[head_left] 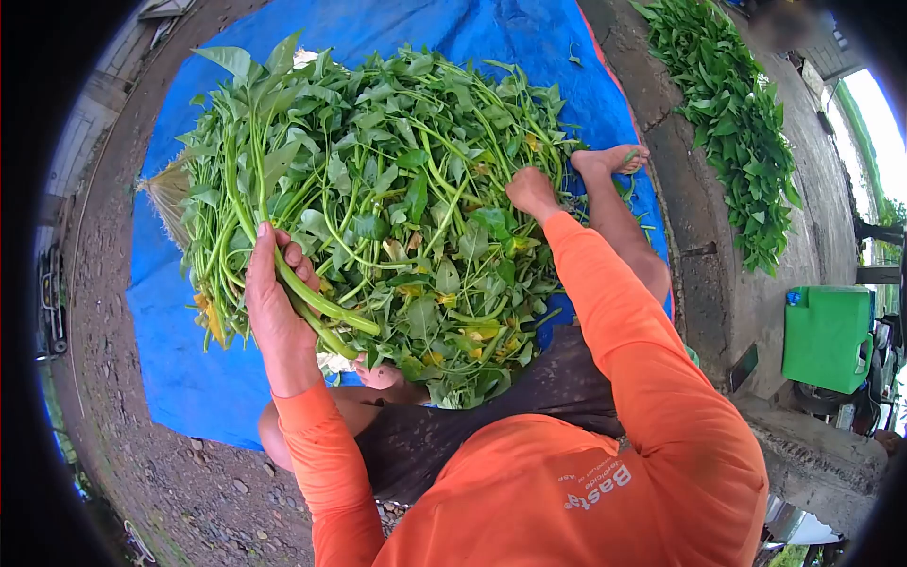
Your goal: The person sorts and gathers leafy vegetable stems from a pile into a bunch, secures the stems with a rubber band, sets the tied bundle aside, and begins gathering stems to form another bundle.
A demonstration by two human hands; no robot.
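A big heap of leafy water spinach (406,208) lies between my legs, some of its leaves yellowed. My left hand (282,302) is closed around several thick green water spinach stems (326,307); their leafy tops point away from me and the cut ends stick out toward my lap. At the heap's right side, near my right foot, my right hand (534,192) is closed with its back to the camera. Its fingertips reach down among the leaves, and what they hold, if anything, is hidden.
The heap rests on a blue tarp (189,378). Straw-like bristles (168,194) poke out at its left. On concrete to the right lies another row of green leaves (732,132), with a green jerrycan (827,338) nearby. Gravelly ground (227,491) borders the tarp.
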